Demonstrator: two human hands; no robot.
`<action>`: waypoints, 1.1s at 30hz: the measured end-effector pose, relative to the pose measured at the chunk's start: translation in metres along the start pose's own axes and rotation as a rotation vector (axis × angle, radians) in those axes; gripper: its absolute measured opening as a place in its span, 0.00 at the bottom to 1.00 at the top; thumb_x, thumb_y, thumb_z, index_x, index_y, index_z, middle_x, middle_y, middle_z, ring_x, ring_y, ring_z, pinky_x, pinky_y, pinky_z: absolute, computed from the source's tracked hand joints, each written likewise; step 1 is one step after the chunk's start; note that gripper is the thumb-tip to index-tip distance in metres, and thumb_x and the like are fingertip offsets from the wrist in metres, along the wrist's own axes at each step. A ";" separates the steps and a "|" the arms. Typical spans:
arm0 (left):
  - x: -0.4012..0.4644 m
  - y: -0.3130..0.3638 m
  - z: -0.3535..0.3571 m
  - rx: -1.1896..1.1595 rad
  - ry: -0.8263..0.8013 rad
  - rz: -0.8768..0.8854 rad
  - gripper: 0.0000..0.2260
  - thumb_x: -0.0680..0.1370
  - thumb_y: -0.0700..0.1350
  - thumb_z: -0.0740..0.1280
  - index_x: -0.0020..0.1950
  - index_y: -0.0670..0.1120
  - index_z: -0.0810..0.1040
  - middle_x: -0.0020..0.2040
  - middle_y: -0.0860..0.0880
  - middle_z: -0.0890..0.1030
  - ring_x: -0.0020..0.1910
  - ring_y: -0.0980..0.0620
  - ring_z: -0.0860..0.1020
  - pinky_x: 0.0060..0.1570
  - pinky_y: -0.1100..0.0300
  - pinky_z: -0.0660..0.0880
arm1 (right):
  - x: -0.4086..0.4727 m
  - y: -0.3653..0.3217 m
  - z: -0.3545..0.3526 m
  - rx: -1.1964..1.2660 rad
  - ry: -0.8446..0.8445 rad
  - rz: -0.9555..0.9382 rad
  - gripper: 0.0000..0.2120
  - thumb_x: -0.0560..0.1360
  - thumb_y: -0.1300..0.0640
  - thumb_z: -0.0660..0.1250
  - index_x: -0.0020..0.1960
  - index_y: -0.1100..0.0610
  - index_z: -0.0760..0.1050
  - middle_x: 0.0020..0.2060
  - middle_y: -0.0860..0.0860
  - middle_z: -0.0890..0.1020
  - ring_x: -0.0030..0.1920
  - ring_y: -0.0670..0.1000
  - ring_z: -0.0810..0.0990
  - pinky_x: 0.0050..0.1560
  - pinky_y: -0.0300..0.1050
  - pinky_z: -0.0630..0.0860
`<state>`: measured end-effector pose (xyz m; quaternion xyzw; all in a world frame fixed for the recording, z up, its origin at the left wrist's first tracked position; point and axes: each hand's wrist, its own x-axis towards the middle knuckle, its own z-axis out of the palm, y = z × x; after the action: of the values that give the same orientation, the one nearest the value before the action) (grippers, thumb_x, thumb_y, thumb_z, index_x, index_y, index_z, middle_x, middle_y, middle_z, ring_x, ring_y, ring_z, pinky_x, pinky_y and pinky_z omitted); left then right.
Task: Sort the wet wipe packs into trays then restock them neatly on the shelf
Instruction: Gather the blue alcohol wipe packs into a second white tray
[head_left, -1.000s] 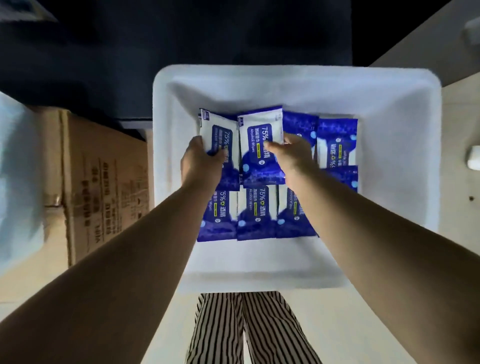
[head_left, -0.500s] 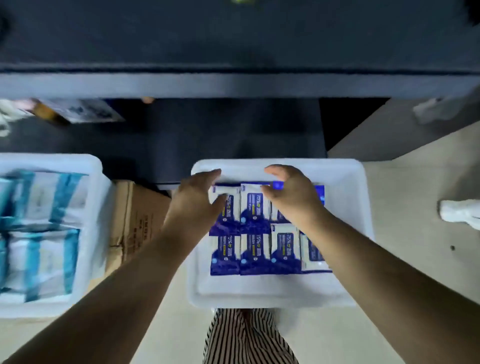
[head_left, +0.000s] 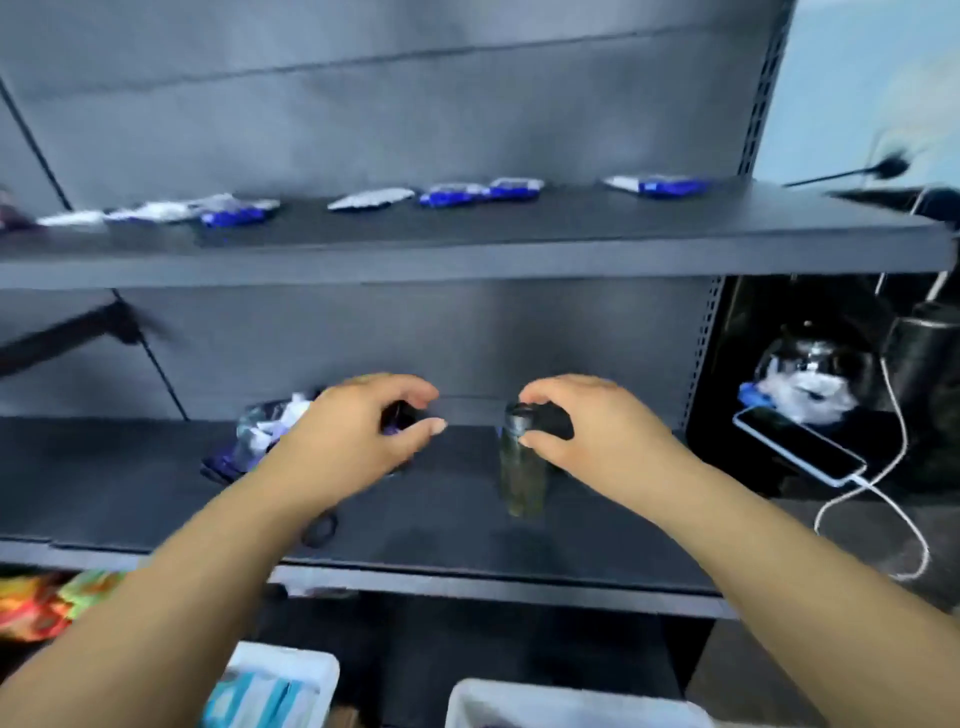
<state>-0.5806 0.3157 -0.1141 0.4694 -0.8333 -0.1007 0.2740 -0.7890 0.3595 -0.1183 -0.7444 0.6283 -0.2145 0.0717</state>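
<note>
Several blue and white wet wipe packs (head_left: 478, 193) lie scattered along the upper dark shelf (head_left: 467, 260). Both my hands are raised in front of the middle shelf (head_left: 441, 525). My left hand (head_left: 358, 431) and my right hand (head_left: 587, 426) have loosely curled fingers and hold no pack. At the bottom edge, a white tray (head_left: 545, 701) shows only its rim. A second white tray (head_left: 296, 665) to its left holds teal-striped packs (head_left: 249, 701).
A clear bottle (head_left: 522, 478) stands on the middle shelf just below my right thumb. A crumpled plastic bag (head_left: 260, 431) lies behind my left hand. A phone (head_left: 800, 452) on a white cable lies at the right, and colourful packets (head_left: 41, 603) at the lower left.
My view has swung up from the tray of blue packs to the shelves. Both hands have left the packs and lifted, empty, to the height of the middle shelf.
</note>
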 end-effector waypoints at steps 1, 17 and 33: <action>0.003 0.009 -0.020 0.030 0.035 0.009 0.12 0.73 0.45 0.70 0.56 0.45 0.80 0.50 0.56 0.78 0.42 0.67 0.71 0.43 0.85 0.59 | 0.002 -0.010 -0.020 -0.015 0.045 -0.032 0.19 0.76 0.50 0.63 0.67 0.49 0.69 0.64 0.44 0.73 0.66 0.46 0.67 0.63 0.39 0.65; 0.083 -0.019 -0.119 0.130 0.131 -0.057 0.15 0.75 0.52 0.66 0.59 0.46 0.78 0.59 0.53 0.79 0.58 0.56 0.75 0.53 0.70 0.64 | 0.100 -0.044 -0.095 0.180 0.229 0.063 0.14 0.75 0.49 0.66 0.59 0.53 0.74 0.53 0.48 0.79 0.53 0.47 0.74 0.49 0.39 0.67; 0.201 -0.141 -0.109 0.062 0.084 0.067 0.22 0.75 0.58 0.61 0.65 0.47 0.74 0.65 0.52 0.74 0.63 0.55 0.71 0.59 0.68 0.62 | 0.346 -0.039 -0.076 0.620 0.124 0.551 0.15 0.74 0.49 0.67 0.54 0.56 0.70 0.49 0.54 0.76 0.49 0.52 0.75 0.48 0.44 0.69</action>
<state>-0.5002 0.0816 -0.0109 0.4535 -0.8390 -0.0459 0.2972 -0.7438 0.0457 0.0438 -0.4775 0.7125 -0.4107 0.3093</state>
